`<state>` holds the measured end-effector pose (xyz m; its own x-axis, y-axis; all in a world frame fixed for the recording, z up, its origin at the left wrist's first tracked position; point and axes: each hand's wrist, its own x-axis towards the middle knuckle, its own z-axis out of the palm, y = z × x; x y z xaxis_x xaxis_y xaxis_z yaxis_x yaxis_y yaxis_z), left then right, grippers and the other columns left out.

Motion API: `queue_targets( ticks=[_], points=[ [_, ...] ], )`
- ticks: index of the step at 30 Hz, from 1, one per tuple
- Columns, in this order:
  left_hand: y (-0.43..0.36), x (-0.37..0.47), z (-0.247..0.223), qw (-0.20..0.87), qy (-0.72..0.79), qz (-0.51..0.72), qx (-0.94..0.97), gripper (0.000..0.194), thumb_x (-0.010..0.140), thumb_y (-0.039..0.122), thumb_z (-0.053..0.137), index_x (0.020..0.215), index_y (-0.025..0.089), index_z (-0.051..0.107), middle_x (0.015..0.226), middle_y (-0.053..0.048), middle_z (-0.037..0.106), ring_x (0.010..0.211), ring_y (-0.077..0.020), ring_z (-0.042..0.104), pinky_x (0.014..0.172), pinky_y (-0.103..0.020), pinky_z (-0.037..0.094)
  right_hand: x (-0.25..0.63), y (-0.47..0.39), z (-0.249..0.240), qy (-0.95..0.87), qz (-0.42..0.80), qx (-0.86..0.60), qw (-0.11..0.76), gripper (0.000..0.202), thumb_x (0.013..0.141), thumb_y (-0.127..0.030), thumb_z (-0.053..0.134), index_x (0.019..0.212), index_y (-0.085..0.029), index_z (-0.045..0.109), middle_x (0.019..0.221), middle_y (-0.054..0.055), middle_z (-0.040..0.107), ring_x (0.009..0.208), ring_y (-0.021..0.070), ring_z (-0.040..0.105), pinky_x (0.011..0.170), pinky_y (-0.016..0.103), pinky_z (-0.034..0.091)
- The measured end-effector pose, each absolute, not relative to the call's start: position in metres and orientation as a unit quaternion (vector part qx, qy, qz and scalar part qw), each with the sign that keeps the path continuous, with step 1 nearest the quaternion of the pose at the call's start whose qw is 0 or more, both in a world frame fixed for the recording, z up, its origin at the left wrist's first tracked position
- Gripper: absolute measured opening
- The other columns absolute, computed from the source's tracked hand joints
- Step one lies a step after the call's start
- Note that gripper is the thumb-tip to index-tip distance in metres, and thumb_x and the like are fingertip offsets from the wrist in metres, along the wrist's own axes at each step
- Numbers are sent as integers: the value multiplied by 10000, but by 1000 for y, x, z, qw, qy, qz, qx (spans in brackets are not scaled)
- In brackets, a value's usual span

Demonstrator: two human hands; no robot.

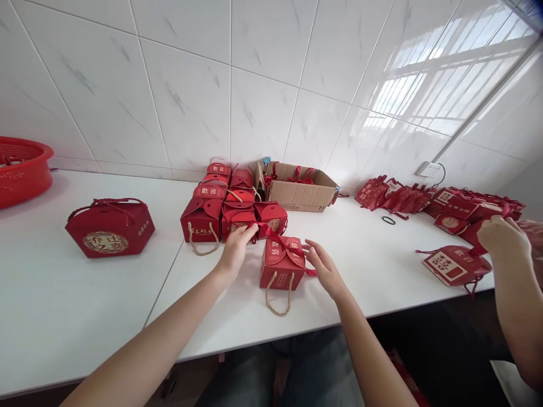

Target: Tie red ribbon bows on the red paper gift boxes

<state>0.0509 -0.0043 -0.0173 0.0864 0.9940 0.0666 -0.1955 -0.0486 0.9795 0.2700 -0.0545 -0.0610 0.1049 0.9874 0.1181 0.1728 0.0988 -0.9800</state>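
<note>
A small red gift box [280,273] with pale Chinese characters stands on the white table, its beige rope handle [279,311] hanging down at the front. Red ribbon [292,246] crosses its top and is knotted or looped there. My left hand [235,249] pinches one end of this ribbon, up and left of the box. At the box's right side is my right hand [324,268], fingers apart and curved near the other ribbon end [311,272]. Whether its fingertips touch the box or ribbon I cannot make out.
Several finished-looking red boxes [201,212] stand behind my left hand. A cardboard carton [301,195] holds red ribbons. Further left are a larger red box [110,232] and a red plastic basket [25,175]. At right, another person's hand [507,237] works by a red box [456,263].
</note>
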Motion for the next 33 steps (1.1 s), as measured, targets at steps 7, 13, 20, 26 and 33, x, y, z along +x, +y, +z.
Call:
queue_targets(
  ticks=[7,13,20,26,33],
  points=[
    [7,36,-16,697,265,551,374,410,758,342,618,466,176,383,885,-53,654,957,-207,590,783,-307,472,273,-62,-64,-562,416,-549,459,469,829,-588,493,583,-190,456,527,-47,396,487,95,340,489,240,266],
    [14,31,-19,786,211,512,276,345,805,268,586,527,160,413,660,-3,572,784,-190,652,688,-294,504,276,-62,-68,-494,438,-540,523,453,816,-545,546,599,-205,340,550,-73,212,509,86,179,488,246,154],
    [23,32,-30,760,292,523,252,338,864,186,433,532,161,380,535,16,482,649,-152,649,527,-217,453,284,-61,-73,-514,405,-549,520,471,823,-512,553,570,-199,309,551,-63,240,526,90,211,504,252,191],
    [33,12,-23,753,333,477,309,333,804,189,531,498,155,404,641,-31,612,649,-168,658,612,-284,522,297,-68,-62,-530,420,-560,479,431,825,-512,555,594,-192,382,537,-55,334,513,90,273,511,250,233],
    [39,-39,18,612,415,418,528,336,613,388,776,525,159,546,676,-28,635,862,-224,665,662,-260,512,351,-95,-24,-488,504,-501,507,215,808,-381,646,855,-204,534,576,-46,471,540,95,418,524,227,326]
  ],
)
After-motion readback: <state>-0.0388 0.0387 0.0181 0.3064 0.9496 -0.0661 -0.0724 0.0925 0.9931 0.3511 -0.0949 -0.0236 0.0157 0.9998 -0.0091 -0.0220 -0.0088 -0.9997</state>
